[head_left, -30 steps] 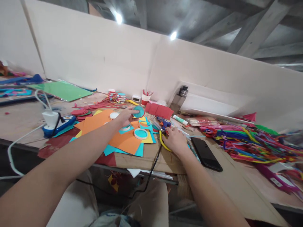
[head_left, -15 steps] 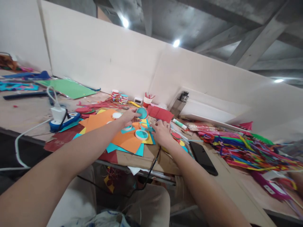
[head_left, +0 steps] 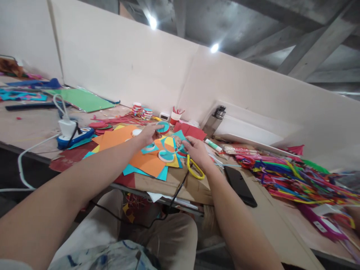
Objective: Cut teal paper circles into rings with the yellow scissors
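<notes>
My left hand (head_left: 147,133) is raised a little above the table and pinches a small round white ring with a teal paper face (head_left: 163,127). My right hand (head_left: 197,150) is closed on a scrap of teal paper (head_left: 180,136) lifted off the pile. Below both hands lie orange (head_left: 146,162), teal and yellow paper sheets with another teal-faced ring (head_left: 165,156) on them. Yellow-handled scissors (head_left: 195,170) lie just under my right wrist.
A black phone (head_left: 240,182) lies right of my right arm. Heaps of coloured pipe cleaners (head_left: 292,176) cover the right side. A glue stick (head_left: 213,144), red paper (head_left: 189,131), a cup of sticks (head_left: 174,117), a white plug on a blue power strip (head_left: 73,135) and a green sheet (head_left: 81,99) stand around.
My right hand has moved left from the scissors to the paper pile and picked up a teal scrap. My left hand has kept the teal ring and lifted it slightly.
</notes>
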Motion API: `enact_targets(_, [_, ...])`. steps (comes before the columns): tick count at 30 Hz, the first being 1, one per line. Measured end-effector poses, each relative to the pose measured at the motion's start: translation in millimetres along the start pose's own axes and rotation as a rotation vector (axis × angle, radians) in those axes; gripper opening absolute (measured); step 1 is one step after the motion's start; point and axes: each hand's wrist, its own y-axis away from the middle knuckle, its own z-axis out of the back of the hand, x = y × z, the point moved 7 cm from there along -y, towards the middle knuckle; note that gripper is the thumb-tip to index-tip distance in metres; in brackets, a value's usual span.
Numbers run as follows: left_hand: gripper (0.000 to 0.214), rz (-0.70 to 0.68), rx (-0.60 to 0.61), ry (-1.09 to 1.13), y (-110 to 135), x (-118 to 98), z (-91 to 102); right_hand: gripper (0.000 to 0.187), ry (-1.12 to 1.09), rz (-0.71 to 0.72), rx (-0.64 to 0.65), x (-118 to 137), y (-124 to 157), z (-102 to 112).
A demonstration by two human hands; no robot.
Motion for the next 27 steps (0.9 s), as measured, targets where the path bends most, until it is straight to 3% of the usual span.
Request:
enact_targets(2, [0.015,-0.003,-0.004,0.000,-1.4,0.8,1.3,0.034,-0.344,0.092,0.223,19.8,11.3,-10.3])
enact_targets(4, [0.016,-0.001,-0.004,-0.003,-1.3,0.8,1.5,0.032,-0.512,0.186,0.452,42.0,25.1,-22.9])
enact_targets(6, [0.015,0.001,0.003,-0.006,0.5,-0.3,0.0,0.035,-0.621,0.218,0.590,54.7,34.0,-32.1])
enact_targets(7, [0.015,0.000,0.009,-0.004,1.8,-1.1,-1.2,0.037,-0.629,0.210,0.601,55.3,34.4,-34.8])
enact_targets(8, [0.014,-0.002,0.014,0.000,3.3,-2.0,-2.5,0.039,-0.620,0.187,0.550,51.6,31.2,-34.7])
enact_targets(12, [0.013,0.013,0.017,0.008,8.3,-2.4,-6.9,0.031,-0.408,0.087,0.124,18.2,11.3,-19.5])
enact_targets(14, [0.012,0.035,0.016,-0.005,9.6,-1.1,-8.6,0.024,-0.247,0.082,0.023,8.6,7.4,-17.7])
enact_targets(16, [0.010,0.049,0.020,-0.017,9.8,-1.5,-9.8,0.024,-0.099,0.116,0.014,8.4,7.4,-23.1])
enact_targets(21, [0.011,0.027,0.016,0.034,4.7,-17.6,-5.2,0.054,0.157,0.118,0.151,15.0,16.5,-49.4])
enact_targets(27, [0.012,-0.015,-0.047,0.095,-2.3,-33.3,10.9,0.021,0.204,0.088,0.186,13.1,18.7,-57.4])
